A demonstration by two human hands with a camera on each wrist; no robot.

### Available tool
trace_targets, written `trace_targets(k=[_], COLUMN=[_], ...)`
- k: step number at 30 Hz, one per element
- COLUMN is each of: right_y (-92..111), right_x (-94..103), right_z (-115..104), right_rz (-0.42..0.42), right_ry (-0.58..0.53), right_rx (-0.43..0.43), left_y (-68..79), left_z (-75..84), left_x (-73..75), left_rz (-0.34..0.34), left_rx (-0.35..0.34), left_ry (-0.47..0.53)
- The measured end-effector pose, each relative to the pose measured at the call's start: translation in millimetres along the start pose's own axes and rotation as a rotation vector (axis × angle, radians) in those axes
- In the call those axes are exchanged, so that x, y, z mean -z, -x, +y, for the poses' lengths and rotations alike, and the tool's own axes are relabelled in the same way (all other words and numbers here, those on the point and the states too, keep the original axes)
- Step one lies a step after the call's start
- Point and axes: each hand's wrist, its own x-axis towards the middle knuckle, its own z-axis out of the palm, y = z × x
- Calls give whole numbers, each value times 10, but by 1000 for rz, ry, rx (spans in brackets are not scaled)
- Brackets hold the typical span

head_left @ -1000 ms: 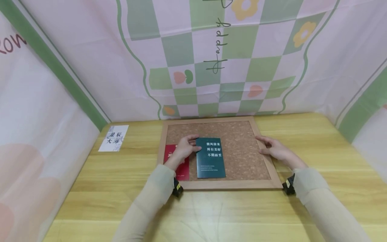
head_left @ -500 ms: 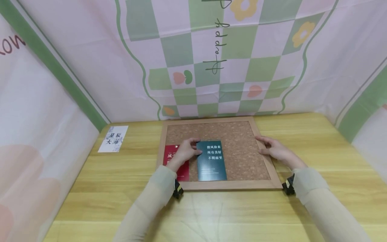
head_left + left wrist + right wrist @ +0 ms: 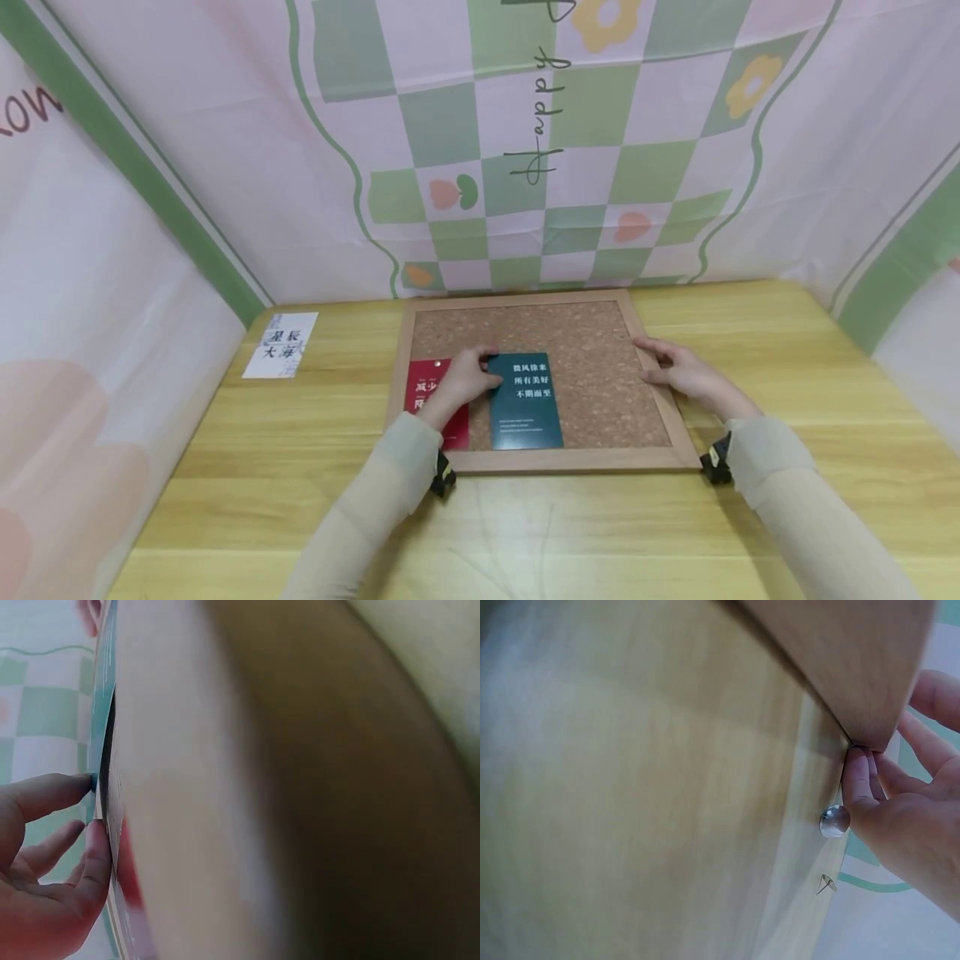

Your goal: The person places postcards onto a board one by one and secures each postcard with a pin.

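Note:
In the head view, a wood-framed cork board (image 3: 607,375) lies on the table. My left hand (image 3: 461,385) pinches the upper left edge of a dark green card (image 3: 525,417) with white writing, low over the cork. The left wrist view shows the thumb and fingertips at the edge of this green card (image 3: 103,720). Partly hidden under the left hand is a red card (image 3: 457,433) with a small shiny pin head at its top. My right hand (image 3: 697,379) grips the board's right frame, its fingers tucked under the wooden edge (image 3: 855,667) in the right wrist view.
A white card (image 3: 281,345) with black writing lies on the table to the left of the board. Right of the board, a silver thumbtack (image 3: 835,822) and another tack (image 3: 826,883) lie on the tabletop. A patterned cloth (image 3: 517,158) hangs behind the table.
The green card has shifted slightly toward the board's near frame, carried by my left hand, which moved a little the same way. The right hand has stayed on the frame.

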Motion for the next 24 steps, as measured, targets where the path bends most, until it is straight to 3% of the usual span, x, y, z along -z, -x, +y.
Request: trace_targets(k=[9, 24], right_y=[-4, 4], right_x=[2, 4], right_z=[7, -10], right_rz=[3, 1], right_ry=[9, 14], right_rx=[8, 0], left_y=[37, 67], left_z=[34, 76], left_x=[-26, -53], left_rz=[1, 7], left_rx=[-40, -4], left_ry=[-106, -181])
